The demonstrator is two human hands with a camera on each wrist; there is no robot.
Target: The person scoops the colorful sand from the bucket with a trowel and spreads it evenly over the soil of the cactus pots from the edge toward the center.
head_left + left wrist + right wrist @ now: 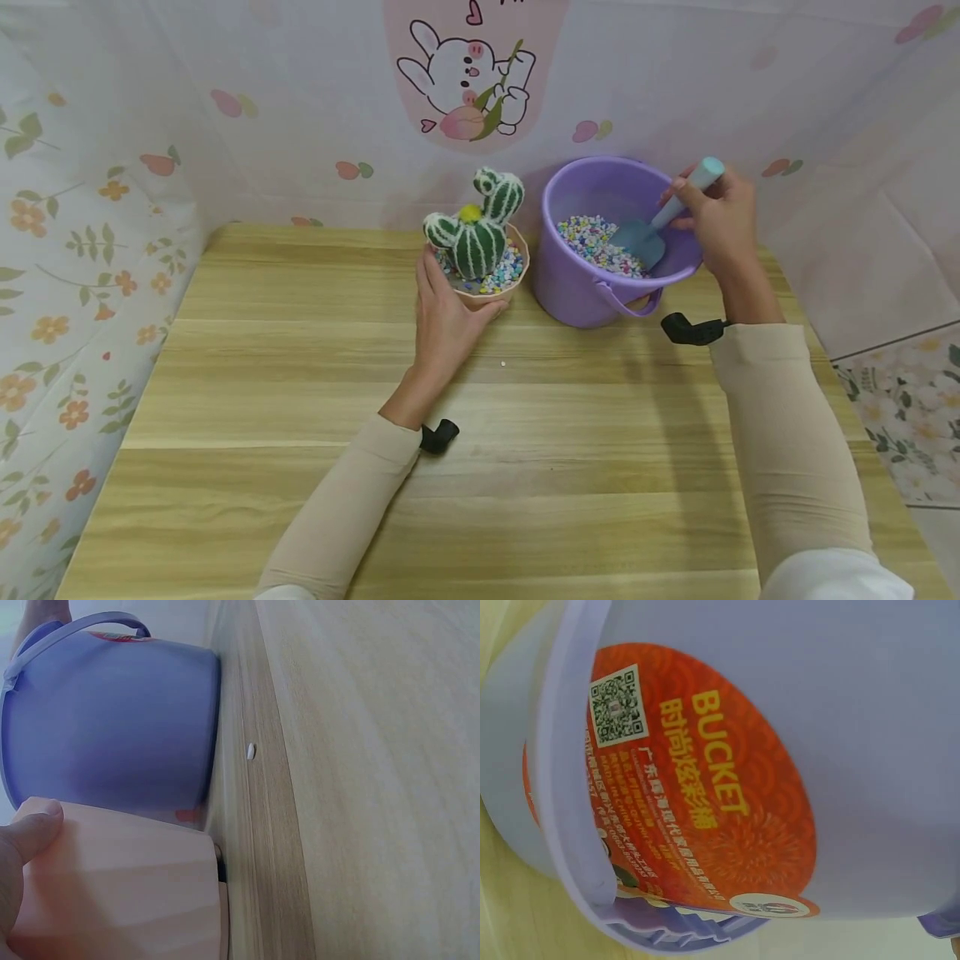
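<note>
My left hand (pixel 442 321) holds a peach-coloured flower pot (pixel 120 889), thumb on the near side and fingers round the left. In the pot stands a knitted green-and-white cactus (pixel 478 247) with a yellow tuft, amid small multicoloured pebbles (pixel 504 271). To the right is a purple bucket (pixel 570 292) with more pebbles (pixel 588 237) inside. Over its right rim, my right hand (pixel 726 218) grips the pale blue handle of a small shovel (pixel 640 243), whose blade slants down against the pebbles. The right wrist view shows the bucket's side with a red label (pixel 727 802), not the hand.
The bucket's handle (pixel 633 308) hangs down at its front. One stray white pebble (pixel 502 363) lies on the wooden table (pixel 300 375) in front of the pot. A patterned cloth (pixel 285 108) hangs right behind the pot and bucket.
</note>
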